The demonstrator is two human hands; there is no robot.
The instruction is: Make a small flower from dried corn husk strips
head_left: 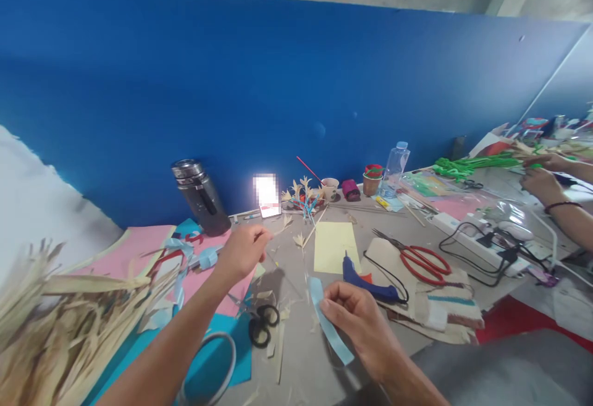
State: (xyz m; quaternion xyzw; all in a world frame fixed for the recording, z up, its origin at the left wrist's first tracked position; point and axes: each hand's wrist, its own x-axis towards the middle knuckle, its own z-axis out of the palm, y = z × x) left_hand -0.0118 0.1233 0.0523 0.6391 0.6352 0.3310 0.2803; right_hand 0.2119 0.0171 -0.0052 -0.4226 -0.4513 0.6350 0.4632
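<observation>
My right hand [354, 313] pinches a light-blue strip [340, 345] that looks like crepe paper, and its ends stick out above and below the fingers. My left hand [245, 248] is closed, with its fingertips beside a small dried-husk flower [285, 225]; whether they grip its stem I cannot tell. Another husk flower [299, 241] on a thin stem lies a little to the right. Beyond it is a bunch of husk flowers with blue-wrapped stems [306, 202]. Right of centre, a blue glue gun [370, 283] lies beside a yellow sheet [334, 242].
Red-handled scissors [424, 262] lie on the right, black-handled scissors [264, 324] below my left hand. A thermos [201, 199], lit phone [267, 196] and plastic bottle [396, 168] stand by the blue wall. Dried husks [69, 325] fill the left. Another person's hands [542, 180] are far right, past a power strip [472, 239].
</observation>
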